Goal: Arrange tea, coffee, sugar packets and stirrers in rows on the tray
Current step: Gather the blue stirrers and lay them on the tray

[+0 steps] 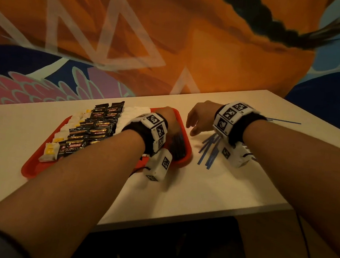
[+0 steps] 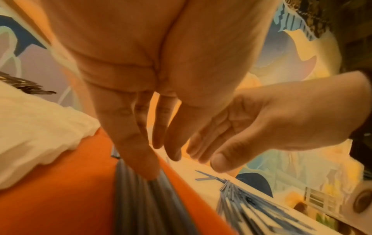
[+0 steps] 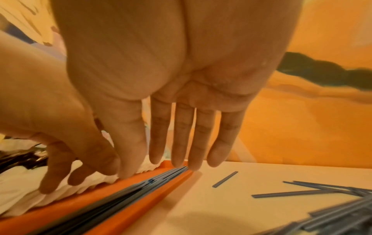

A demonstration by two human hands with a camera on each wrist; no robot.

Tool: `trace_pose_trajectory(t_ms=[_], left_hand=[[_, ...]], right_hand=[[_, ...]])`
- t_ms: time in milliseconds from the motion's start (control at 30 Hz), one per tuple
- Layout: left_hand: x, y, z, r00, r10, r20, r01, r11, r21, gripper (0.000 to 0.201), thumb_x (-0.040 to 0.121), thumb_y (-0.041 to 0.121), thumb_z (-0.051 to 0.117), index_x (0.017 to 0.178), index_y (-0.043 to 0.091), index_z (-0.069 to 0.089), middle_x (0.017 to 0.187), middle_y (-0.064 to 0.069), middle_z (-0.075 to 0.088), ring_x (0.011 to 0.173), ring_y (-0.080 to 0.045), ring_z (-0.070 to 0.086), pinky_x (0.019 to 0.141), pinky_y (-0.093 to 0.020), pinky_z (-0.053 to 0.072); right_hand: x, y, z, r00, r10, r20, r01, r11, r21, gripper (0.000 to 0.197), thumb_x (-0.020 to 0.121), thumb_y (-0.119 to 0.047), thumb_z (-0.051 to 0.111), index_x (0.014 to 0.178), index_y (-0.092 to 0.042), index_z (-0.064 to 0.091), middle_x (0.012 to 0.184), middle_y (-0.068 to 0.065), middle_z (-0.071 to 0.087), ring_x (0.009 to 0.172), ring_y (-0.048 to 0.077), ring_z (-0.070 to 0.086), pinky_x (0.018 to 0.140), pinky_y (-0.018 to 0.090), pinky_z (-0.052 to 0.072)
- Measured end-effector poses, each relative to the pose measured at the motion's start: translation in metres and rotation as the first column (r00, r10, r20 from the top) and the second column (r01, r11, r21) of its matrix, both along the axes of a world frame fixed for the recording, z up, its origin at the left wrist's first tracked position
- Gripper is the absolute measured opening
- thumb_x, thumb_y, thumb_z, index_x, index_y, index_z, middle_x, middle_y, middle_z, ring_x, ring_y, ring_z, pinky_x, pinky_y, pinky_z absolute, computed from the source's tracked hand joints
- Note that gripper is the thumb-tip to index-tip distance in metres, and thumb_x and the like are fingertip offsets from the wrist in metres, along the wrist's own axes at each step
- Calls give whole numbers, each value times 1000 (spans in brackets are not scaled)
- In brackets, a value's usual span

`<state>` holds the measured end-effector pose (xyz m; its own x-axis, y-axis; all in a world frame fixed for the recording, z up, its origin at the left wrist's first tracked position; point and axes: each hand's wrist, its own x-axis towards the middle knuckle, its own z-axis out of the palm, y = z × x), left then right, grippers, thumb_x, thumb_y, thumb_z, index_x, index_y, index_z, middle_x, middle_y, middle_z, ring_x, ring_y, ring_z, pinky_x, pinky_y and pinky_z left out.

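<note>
Your forearms and wrist rigs fill the lower half of the head view and hide the near right part of the red tray, so from there you see only a dark smear where the stirrers on the tray lie under your left hand. The white table is cut off at the right edge, and one blue stick runs out past your right wrist there. On the tray, left of centre in the head view, the black coffee packets lie in rows between white sugar packets and a column of white and yellow packets at the tray's left edge; only "KOPIKO" and "SUPREM" print is readable, and whether the yellow-marked ones are tea cannot be told. The left wrist view shows what the head view does not: your left hand has straight fingers held close together, the tips pressing down on the grey-blue bundle along the tray's right side, nothing gripped. The right wrist view, blurred at its lower edge, shows your right hand flat and spread, fingers straight, hanging just over the tray rim and holding nothing; touch with the rim cannot be judged. The loose stirrers on the table lie fanned just right of the tray, below your right wrist.
</note>
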<state>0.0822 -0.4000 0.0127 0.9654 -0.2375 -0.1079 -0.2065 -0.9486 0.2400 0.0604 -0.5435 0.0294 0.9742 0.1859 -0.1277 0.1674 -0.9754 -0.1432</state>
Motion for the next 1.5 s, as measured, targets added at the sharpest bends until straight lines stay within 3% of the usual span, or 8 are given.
trace_pose_trajectory(t_ms=[367,500,667,833,1033,1133,1333,1500], left_hand=[[-4,-101,-3,918,-363,-160,397,820,412,42,64,57,87,74,20,69,61,8,67,52,-12,62,49,-19,47],[-2,-127,-15,889,-431,-156,443,722,531,37,67,47,88,74,20,64,69,3,68,63,-17,64,71,-35,60],[13,-150,-18,872,-479,-103,465,744,479,26,77,36,80,68,21,61,70,-2,70,70,-23,69,72,-42,62],[37,-164,-14,894,-448,10,421,847,324,35,93,29,66,66,13,51,64,-3,56,59,-19,57,64,-32,56],[59,-196,-12,936,-343,-84,353,897,265,68,76,80,58,67,13,48,62,-3,43,57,-19,43,58,-30,37],[57,-217,-23,919,-355,-171,393,858,329,88,51,92,63,97,16,65,83,-3,63,80,-22,61,82,-34,53],[59,-236,-28,924,-371,-91,375,835,402,42,70,63,80,75,27,59,93,-6,68,93,-26,68,86,-45,58],[56,-227,-29,924,-383,-19,372,882,290,34,87,24,72,113,4,68,113,-11,69,111,-29,65,87,-34,52]], right_hand=[[-26,-118,4,938,-329,-109,315,941,-128,51,76,-25,84,123,-18,66,127,4,64,95,22,61,75,31,51],[-35,-141,-15,907,-389,-164,354,912,-206,62,66,-37,89,123,-24,65,132,3,61,114,26,57,97,37,48],[-30,-142,-25,923,-356,-143,342,933,-111,49,71,-29,87,117,-24,69,116,0,69,80,14,61,77,27,51],[-21,-163,-25,904,-422,-68,419,906,-51,51,72,-30,87,118,-23,66,118,-2,64,108,23,61,80,28,45],[9,-211,-56,856,-515,-48,508,855,-106,89,47,-77,64,120,-26,62,115,2,65,98,28,62,91,45,53],[-4,-189,-46,878,-478,-24,477,878,-35,58,66,-55,79,115,-27,64,114,0,66,93,23,60,83,32,50],[-4,-187,-39,879,-477,-9,470,862,189,33,81,-16,79,111,-23,68,119,1,67,100,19,61,79,27,45],[-10,-189,-41,876,-480,-41,478,856,195,34,83,-9,75,114,-23,70,118,1,69,99,20,64,78,27,50]])
